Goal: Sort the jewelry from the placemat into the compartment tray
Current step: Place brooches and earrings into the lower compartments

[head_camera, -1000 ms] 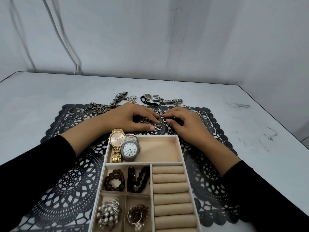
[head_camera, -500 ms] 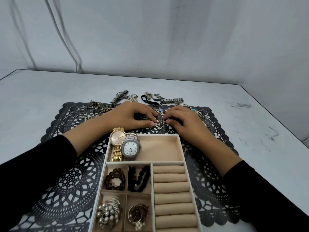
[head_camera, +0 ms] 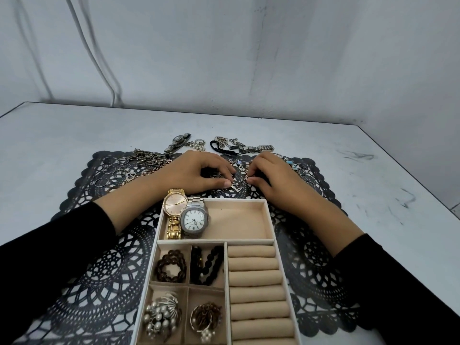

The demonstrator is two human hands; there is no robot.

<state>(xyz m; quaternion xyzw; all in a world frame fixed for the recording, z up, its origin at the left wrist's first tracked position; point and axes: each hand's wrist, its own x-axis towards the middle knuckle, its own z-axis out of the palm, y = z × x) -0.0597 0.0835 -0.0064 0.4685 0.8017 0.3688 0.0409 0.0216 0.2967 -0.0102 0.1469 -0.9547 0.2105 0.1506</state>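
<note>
A beige compartment tray [head_camera: 270, 220] lies on a black lace placemat [head_camera: 99, 270]. Its top compartment holds a gold watch [head_camera: 175, 202] and a silver watch [head_camera: 194, 219]. Smaller compartments hold a brown bead bracelet [head_camera: 171, 268], a black bead bracelet [head_camera: 207, 266], a pearl brooch [head_camera: 160, 316] and gold earrings [head_camera: 205, 319]. Beyond the tray, my left hand [head_camera: 196, 174] and my right hand [head_camera: 271, 178] both pinch a thin chain with a heart pendant [head_camera: 237, 186] lying on the placemat. Their fingertips nearly meet over it.
Loose rings [head_camera: 117, 170] and tangled chains [head_camera: 146, 160] lie on the placemat's far left. A dark watch [head_camera: 178, 141], a black cord bracelet [head_camera: 220, 149] and a metal strap [head_camera: 258, 148] sit on the white table past the mat. Ring rolls [head_camera: 256, 280] fill the tray's right side.
Both hands stay over the same chain at the mat's middle; the fingertips have shifted slightly, and the heart pendant shows more plainly between them.
</note>
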